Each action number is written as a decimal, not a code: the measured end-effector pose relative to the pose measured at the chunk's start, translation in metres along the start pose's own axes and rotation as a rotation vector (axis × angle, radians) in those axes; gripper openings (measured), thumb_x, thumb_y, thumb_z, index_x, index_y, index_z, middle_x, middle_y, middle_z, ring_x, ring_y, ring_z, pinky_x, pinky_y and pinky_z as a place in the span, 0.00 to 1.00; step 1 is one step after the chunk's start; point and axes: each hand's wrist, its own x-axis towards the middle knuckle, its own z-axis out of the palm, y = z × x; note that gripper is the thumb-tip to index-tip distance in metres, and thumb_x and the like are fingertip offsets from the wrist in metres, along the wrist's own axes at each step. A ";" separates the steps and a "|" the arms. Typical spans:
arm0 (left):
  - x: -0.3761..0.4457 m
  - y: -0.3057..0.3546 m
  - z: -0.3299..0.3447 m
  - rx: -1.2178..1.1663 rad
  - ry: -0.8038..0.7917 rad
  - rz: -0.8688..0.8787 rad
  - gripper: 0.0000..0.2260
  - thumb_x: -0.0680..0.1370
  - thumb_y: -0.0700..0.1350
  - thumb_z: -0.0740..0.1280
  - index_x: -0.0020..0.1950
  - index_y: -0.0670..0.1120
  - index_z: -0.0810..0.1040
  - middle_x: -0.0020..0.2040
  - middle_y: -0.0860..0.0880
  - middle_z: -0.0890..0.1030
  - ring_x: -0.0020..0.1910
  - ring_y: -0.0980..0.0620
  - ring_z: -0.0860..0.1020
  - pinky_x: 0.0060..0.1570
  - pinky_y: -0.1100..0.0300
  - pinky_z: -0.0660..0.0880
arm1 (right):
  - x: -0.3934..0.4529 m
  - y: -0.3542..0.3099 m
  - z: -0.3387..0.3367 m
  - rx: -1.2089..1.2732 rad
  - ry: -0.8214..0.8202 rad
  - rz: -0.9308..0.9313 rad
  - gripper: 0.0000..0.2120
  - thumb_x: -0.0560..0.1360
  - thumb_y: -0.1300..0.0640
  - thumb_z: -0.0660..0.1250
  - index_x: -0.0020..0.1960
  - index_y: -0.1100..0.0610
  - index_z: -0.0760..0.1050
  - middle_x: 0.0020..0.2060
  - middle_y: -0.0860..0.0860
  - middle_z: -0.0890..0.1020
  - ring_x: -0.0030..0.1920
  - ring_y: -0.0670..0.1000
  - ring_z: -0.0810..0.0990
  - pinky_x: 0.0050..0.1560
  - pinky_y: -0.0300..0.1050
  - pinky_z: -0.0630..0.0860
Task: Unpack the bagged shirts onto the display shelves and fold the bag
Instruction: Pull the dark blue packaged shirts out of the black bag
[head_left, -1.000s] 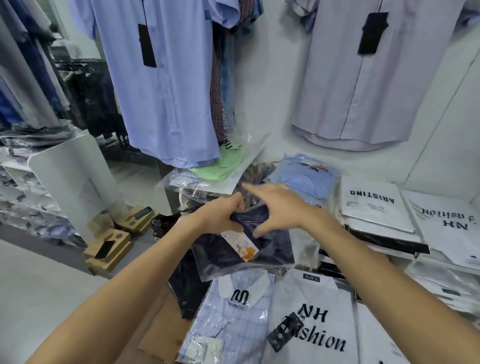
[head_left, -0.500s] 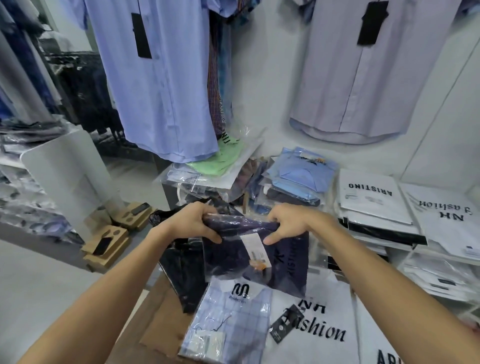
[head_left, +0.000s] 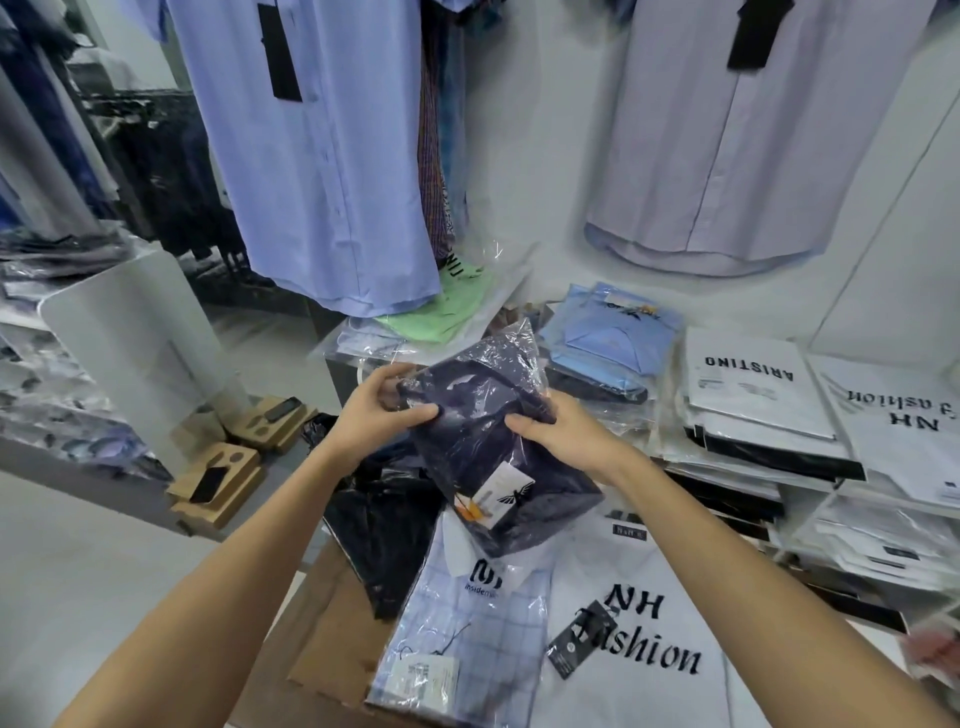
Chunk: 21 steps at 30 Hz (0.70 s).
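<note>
A dark navy shirt in a clear plastic bag (head_left: 483, 431) is held up over the shelf, tilted, with a white and orange tag showing near its lower end. My left hand (head_left: 382, 408) grips its upper left edge, thumb on top. My right hand (head_left: 558, 434) grips the right side. Below it lie a pale blue checked bagged shirt (head_left: 467, 623) and a white "NH Fashion" bagged shirt (head_left: 639, 660). A black plastic bag (head_left: 384, 525) lies crumpled at the left of these.
Stacks of bagged shirts (head_left: 613, 343) and white "Aristino" packs (head_left: 748, 395) fill the shelf to the right. A green bagged shirt (head_left: 441, 306) sits behind. Light blue shirts (head_left: 322, 156) hang on the wall above. Cardboard boxes (head_left: 218, 478) stand on the floor at left.
Both hands have lifted the navy bagged shirt higher and turned it, so its tag now points down toward me. My right hand's fingers have closed round its edge.
</note>
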 end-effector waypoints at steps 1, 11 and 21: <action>-0.004 -0.010 0.002 -0.119 0.034 -0.028 0.30 0.71 0.44 0.81 0.71 0.52 0.73 0.56 0.52 0.82 0.52 0.53 0.83 0.53 0.52 0.83 | 0.000 0.001 0.000 0.040 0.010 0.012 0.10 0.79 0.54 0.71 0.60 0.51 0.78 0.54 0.47 0.86 0.56 0.49 0.84 0.64 0.49 0.77; -0.032 -0.056 0.049 -0.546 -0.094 -0.423 0.12 0.78 0.42 0.73 0.60 0.40 0.80 0.52 0.38 0.85 0.42 0.44 0.84 0.45 0.51 0.83 | -0.012 0.039 0.038 0.319 0.151 0.387 0.10 0.81 0.45 0.67 0.58 0.49 0.78 0.54 0.47 0.85 0.56 0.50 0.82 0.67 0.53 0.73; -0.065 -0.152 0.078 0.544 -0.358 -0.504 0.23 0.78 0.47 0.72 0.68 0.41 0.68 0.60 0.43 0.79 0.62 0.41 0.78 0.54 0.56 0.72 | -0.053 0.166 0.094 0.107 0.017 0.848 0.33 0.69 0.57 0.79 0.70 0.57 0.68 0.61 0.53 0.81 0.53 0.53 0.83 0.39 0.48 0.85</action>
